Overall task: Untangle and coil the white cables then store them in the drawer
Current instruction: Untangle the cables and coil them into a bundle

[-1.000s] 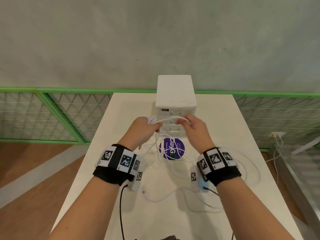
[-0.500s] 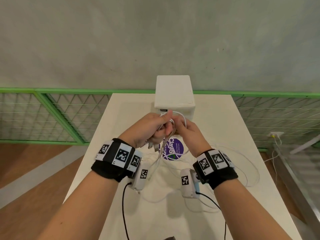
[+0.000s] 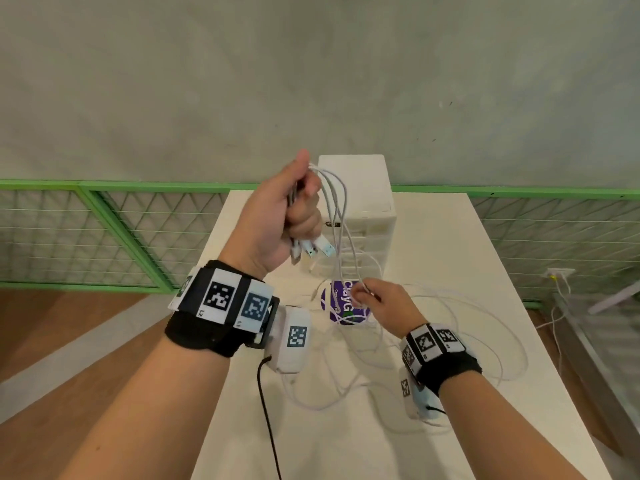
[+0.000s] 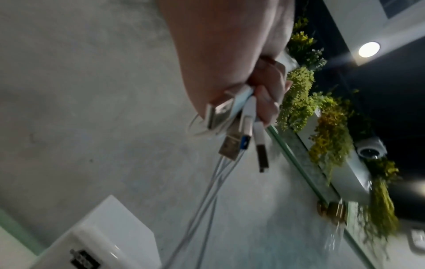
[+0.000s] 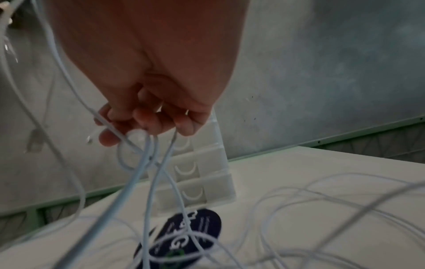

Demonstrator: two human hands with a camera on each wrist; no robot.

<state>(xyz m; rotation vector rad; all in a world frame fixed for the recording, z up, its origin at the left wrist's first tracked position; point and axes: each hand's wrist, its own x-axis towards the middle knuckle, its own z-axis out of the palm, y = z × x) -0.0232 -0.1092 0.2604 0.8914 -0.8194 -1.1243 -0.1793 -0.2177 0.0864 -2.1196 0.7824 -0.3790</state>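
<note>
Early going, by the look of it: left hand (image 3: 277,216) raised, fist clamped round the plug ends of the white cables (image 3: 341,216); right hand (image 3: 379,299) lower, pinching strands above the bench (image 3: 450,237). Still loose loops sprawled there, no coil formed, drawers of the drawer unit (image 3: 363,202) apparently closed. Visible only from the left wrist: several USB plugs (image 4: 230,134) fanned below the fingers. Only from the right wrist: crossed strands at the fingertips (image 5: 147,123).

drawer unit (image 3: 360,216) stood at table's (image 3: 485,258) 12 o'clock edge | sticker (image 3: 337,303) lay just before it | left hand (image 3: 277,223) above, at 10 o'clock of right hand (image 3: 384,303) | cables (image 3: 485,327) sprawled from sticker toward 4 o'clock
</note>
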